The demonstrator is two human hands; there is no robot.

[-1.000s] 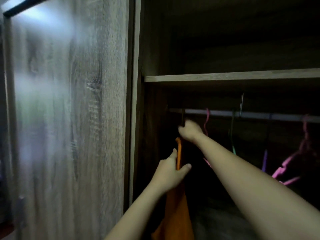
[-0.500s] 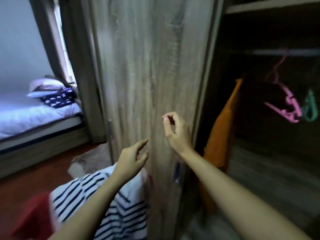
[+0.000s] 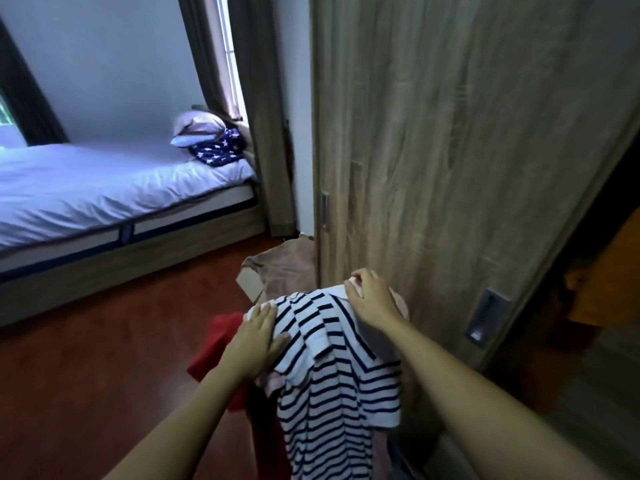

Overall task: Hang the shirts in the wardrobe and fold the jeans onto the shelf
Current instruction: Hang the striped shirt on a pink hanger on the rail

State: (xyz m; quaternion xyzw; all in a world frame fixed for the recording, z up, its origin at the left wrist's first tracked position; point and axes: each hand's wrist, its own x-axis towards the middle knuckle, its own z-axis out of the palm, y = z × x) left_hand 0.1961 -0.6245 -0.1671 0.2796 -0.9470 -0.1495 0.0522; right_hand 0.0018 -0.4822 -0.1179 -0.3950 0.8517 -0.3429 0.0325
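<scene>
A white shirt with dark stripes (image 3: 332, 386) lies draped on top of a pile of clothes in front of the wardrobe door (image 3: 450, 150). My left hand (image 3: 258, 336) rests flat on its left shoulder, fingers straight. My right hand (image 3: 372, 299) pinches the shirt's white collar at the top. A red garment (image 3: 216, 344) sticks out under the pile on the left. An orange shirt (image 3: 609, 271) hangs inside the dark open wardrobe at the far right.
A brown cloth (image 3: 284, 268) covers a box behind the pile. A bed (image 3: 104, 188) with pillows stands at the left across a red-brown floor (image 3: 104, 375). The sliding door has recessed handles (image 3: 485, 320).
My view swung from the wardrobe rail down to the clothes pile. Both hands left the hung orange shirt and came down onto the striped shirt, the right one taking its collar.
</scene>
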